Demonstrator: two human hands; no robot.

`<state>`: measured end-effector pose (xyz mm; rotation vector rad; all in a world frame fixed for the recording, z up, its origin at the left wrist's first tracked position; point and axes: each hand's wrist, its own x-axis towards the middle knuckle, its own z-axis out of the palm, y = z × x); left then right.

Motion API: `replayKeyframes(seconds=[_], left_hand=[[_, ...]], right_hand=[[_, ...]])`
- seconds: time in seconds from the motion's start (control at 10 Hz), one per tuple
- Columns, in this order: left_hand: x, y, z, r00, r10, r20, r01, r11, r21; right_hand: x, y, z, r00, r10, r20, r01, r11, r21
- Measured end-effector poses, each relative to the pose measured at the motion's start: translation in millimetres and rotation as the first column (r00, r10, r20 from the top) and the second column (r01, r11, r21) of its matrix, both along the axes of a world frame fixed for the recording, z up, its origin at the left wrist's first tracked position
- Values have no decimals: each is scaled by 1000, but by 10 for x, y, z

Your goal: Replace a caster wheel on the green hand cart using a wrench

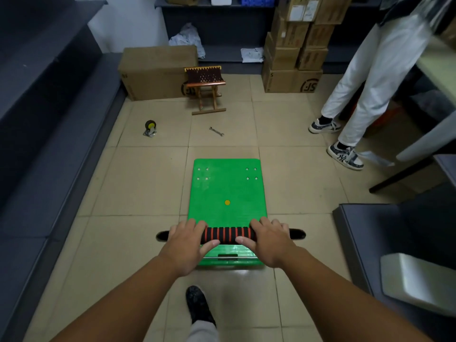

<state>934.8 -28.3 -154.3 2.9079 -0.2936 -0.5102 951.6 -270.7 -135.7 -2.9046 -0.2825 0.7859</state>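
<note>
The green hand cart [227,188] stands on the tiled floor in front of me, deck up, with bolt holes near its far corners. Both hands grip its black handle with red rings [228,235]: my left hand [188,239] on the left part, my right hand [267,239] on the right part, fingers curled over the bar. A loose caster wheel [150,128], black with a yellow hub on a metal plate, lies on the floor far left of the cart. A steel wrench [216,131] lies on the tiles beyond the cart's far edge.
A small wooden folding stool [206,88] stands beyond the wrench, with cardboard boxes [158,70] behind it and stacked [293,55] at the back right. A person in white trousers [365,77] stands at right. Dark shelving [37,119] lines the left; a dark unit [394,243] sits at near right.
</note>
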Motion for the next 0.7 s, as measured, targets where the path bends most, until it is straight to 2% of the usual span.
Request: replayKeyframes(seconds=[0.4,0.5,0.6,0.7], left_hand=[[-924,-9,91,1000,-2,-24,2,1000,6],[-983,-29,111,1000,-21,-13,22,999,37],[-1181,10,212,997,-56,61,48,992,117],[-1554,219,288,971,16,237,-8,999,-33]], right_hand=[[-916,-20,10,998,24,57,-20,998,-61],[-968,-9,119,1000,-2,-28,2,1000,-8],[-923,-4,478,973,-205,-107,231,846,481],[-749,-239,1363,921,-390,-22,206,435,876]])
